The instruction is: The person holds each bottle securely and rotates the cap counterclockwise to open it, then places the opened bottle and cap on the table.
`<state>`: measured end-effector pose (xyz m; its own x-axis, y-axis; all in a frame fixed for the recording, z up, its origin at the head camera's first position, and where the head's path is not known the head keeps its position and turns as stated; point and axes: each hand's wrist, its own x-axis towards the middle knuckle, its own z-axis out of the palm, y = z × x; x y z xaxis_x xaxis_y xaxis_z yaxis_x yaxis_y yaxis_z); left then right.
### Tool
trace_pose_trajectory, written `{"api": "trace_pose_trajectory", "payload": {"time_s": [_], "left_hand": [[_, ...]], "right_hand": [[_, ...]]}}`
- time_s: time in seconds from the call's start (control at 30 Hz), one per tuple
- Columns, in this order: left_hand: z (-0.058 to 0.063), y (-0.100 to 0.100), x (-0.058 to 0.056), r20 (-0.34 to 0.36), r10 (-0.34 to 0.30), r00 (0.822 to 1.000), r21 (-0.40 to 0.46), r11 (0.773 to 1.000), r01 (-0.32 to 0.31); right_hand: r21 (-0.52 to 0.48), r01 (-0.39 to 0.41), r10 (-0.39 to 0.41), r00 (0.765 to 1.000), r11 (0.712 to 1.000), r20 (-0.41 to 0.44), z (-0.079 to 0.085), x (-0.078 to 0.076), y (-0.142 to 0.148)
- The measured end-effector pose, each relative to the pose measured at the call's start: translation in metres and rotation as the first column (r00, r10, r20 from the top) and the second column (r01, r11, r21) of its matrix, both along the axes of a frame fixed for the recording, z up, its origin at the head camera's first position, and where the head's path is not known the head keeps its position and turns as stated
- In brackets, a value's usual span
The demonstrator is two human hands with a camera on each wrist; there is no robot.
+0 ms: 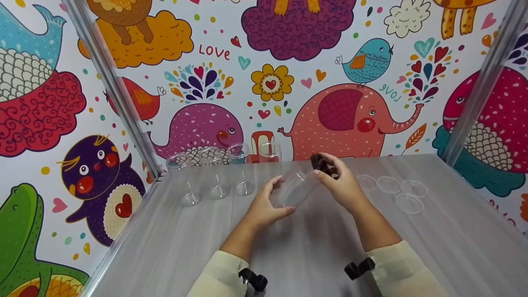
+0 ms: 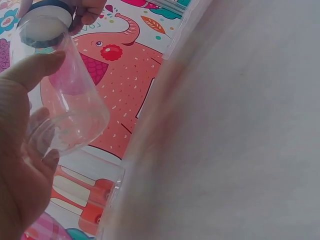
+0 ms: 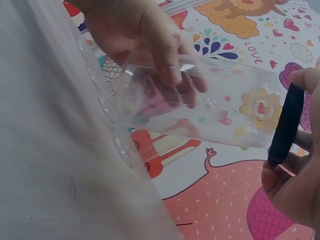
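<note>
A clear plastic jar [image 1: 296, 190] is held tilted over the table, its mouth up and to the right. My left hand [image 1: 264, 208] grips it around the lower body, thumb on the near side. My right hand [image 1: 344, 185] holds a black round lid [image 1: 318, 163] by its edge, right at the jar's mouth. From the right wrist view, the lid [image 3: 287, 125] stands edge-on beside the jar's open end [image 3: 265, 107]. In the left wrist view the lid [image 2: 52, 11] overlaps the mouth.
Several more clear jars [image 1: 245, 188] stand upright without lids in a row at the back left of the grey table [image 1: 165, 251]. Several clear plastic rings or discs [image 1: 409, 203] lie flat to the right of my right hand. A patterned wall [image 1: 264, 119] rises behind the table.
</note>
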<state>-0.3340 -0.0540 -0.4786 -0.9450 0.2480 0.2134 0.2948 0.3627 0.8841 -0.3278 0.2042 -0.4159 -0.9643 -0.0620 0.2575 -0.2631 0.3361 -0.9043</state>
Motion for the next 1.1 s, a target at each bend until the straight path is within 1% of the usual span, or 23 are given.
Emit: {"api": "trace_pose_trajectory", "payload": {"time_s": [0.13, 0.2, 0.3, 0.4, 0.53, 0.7, 0.77, 0.9, 1.0, 1.1], "left_hand": [[-0.002, 0.004, -0.004, 0.012, 0.019, 1.000, 0.013, 1.000, -0.019], [-0.004, 0.005, -0.007, 0.003, 0.024, 1.000, 0.008, 1.000, -0.024], [-0.005, 0.009, -0.011, -0.025, 0.035, 0.999, -0.004, 0.999, -0.035], [-0.007, 0.015, -0.015, -0.039, 0.051, 0.998, -0.018, 0.998, -0.052], [-0.011, 0.024, -0.021, -0.015, 0.073, 0.997, -0.032, 0.997, -0.073], [-0.012, 0.036, -0.031, 0.022, 0.121, 0.992, -0.047, 0.992, -0.120], [-0.012, 0.041, -0.035, 0.034, 0.136, 0.990, -0.039, 0.990, -0.135], [-0.014, 0.051, -0.044, 0.053, 0.132, 0.990, -0.005, 0.991, -0.132], [-0.016, 0.058, -0.051, 0.083, 0.135, 0.987, 0.012, 0.991, -0.137], [-0.019, 0.067, -0.057, 0.107, 0.152, 0.983, 0.012, 0.988, -0.154]], "right_hand": [[-0.052, 0.025, -0.023, 0.999, 0.998, 0.034, 0.004, 0.001, 0.014], [-0.071, 0.033, -0.029, 0.998, 0.997, 0.053, 0.004, 0.001, 0.021], [-0.084, 0.047, -0.042, 0.997, 0.995, 0.059, 0.003, 0.003, 0.031], [-0.065, 0.074, -0.071, 0.996, 0.995, 0.049, 0.001, 0.006, 0.041], [-0.029, 0.114, -0.113, 0.993, 0.993, 0.040, -0.002, 0.008, 0.055], [-0.037, 0.153, -0.150, 0.986, 0.988, 0.065, -0.006, 0.012, 0.073], [-0.047, 0.164, -0.160, 0.984, 0.985, 0.074, -0.008, 0.014, 0.080], [-0.035, 0.182, -0.178, 0.980, 0.983, 0.093, -0.013, 0.015, 0.094], [0.003, 0.201, -0.200, 0.971, 0.980, 0.128, -0.017, 0.015, 0.106], [0.063, 0.207, -0.215, 0.962, 0.976, 0.167, -0.019, 0.013, 0.119]]}}
